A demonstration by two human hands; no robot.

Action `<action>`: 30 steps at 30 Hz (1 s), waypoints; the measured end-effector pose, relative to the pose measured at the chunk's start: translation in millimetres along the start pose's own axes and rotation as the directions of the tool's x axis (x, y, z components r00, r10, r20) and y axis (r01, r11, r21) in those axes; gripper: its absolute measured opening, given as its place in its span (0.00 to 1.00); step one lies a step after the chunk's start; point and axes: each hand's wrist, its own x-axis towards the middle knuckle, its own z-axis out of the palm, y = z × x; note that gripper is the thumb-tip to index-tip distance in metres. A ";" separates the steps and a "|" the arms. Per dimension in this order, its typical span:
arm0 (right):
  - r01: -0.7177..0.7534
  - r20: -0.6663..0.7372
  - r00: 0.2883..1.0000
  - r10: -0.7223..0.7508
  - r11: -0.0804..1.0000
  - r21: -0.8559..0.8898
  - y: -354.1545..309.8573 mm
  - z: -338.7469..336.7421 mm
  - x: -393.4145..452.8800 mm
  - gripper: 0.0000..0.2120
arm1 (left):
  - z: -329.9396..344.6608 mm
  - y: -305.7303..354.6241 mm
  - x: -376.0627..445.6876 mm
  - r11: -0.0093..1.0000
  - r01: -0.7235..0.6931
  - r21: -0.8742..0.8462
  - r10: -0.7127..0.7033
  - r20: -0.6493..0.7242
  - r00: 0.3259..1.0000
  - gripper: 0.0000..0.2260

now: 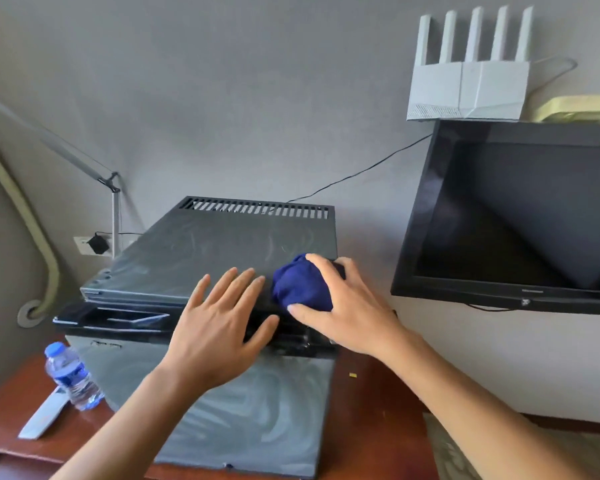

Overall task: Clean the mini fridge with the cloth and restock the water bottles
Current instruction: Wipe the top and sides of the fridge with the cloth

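- Our right hand (347, 306) grips the bunched blue cloth (300, 284) on the fridge (205, 251) top.
- Our left hand (215, 327) lies flat beside it, fingers straight and spread.
- A bottle (71, 375) stands left of the fridge.

Mini fridge (222, 244) at frame centre on a table (378, 393); cloth (300, 282) on its top, right; water bottle (71, 375) lower left; television (516, 216) right.

Fridge (222, 244), bottle (71, 375) on table (378, 410)

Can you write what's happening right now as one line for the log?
step: wiping fridge top | right hand: grips blue cloth | left hand: flat on mini fridge | water bottle: on table, outside
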 end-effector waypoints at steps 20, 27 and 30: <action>-0.184 -0.165 0.978 0.127 0.896 -0.404 55.8 -0.2 208.3 0.26 | 14.9 -19.2 20.1 0.995 -0.058 -0.084 0.059 0.015 0.998 0.42; -0.180 -0.125 0.982 0.139 0.876 -0.448 75.1 0.5 268.6 0.22 | 12.2 -20.8 19.0 0.998 -0.034 -0.053 0.039 0.093 0.995 0.41; -0.136 -0.103 0.989 0.102 0.899 -0.417 60.9 -2.1 237.4 0.19 | 9.8 -20.5 17.4 0.999 -0.027 -0.046 0.032 0.112 0.993 0.41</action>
